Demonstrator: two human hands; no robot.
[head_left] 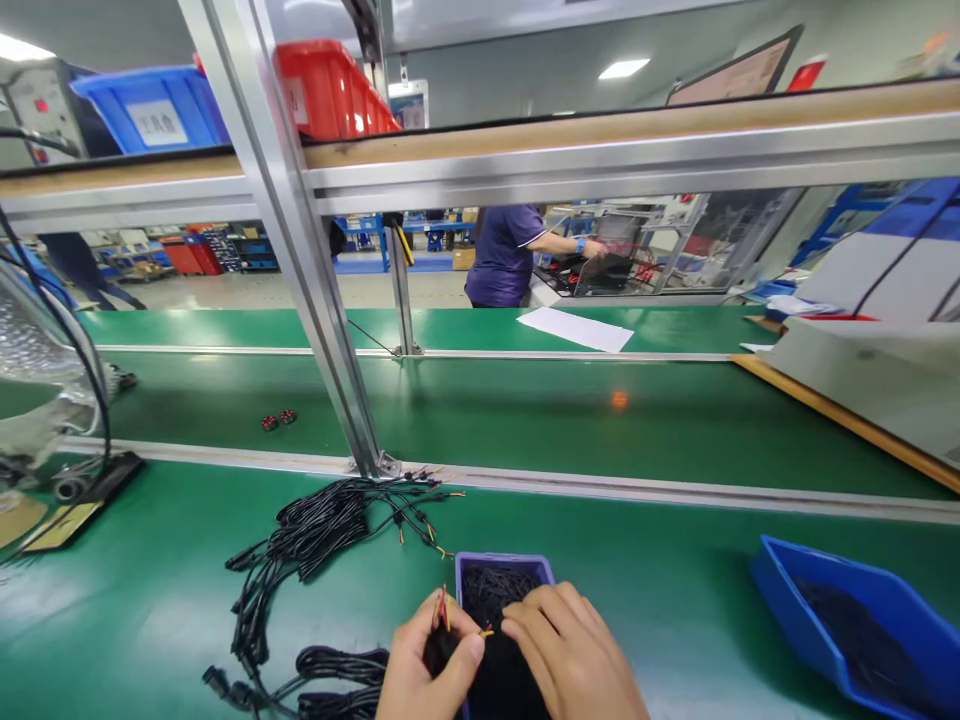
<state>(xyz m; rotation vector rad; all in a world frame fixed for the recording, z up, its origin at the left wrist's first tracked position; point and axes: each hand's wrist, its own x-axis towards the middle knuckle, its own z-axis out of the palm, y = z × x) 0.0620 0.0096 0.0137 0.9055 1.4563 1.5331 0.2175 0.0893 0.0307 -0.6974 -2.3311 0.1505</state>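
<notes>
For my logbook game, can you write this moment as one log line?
left hand: pinching thin wires | right hand: over purple tray of black bits | left of them: black cables on green table

Green bench (675, 590) carries black cables (315, 525), purple tray (501, 565), blue bin (855, 620)

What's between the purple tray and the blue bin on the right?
Head view: nothing but bare green mat between purple tray and blue bin. The left hand pinches wires over the tray.

Left hand (429, 668), right hand (574, 655) — wrists cut off below; purple tray (499, 558) half hidden.
</notes>
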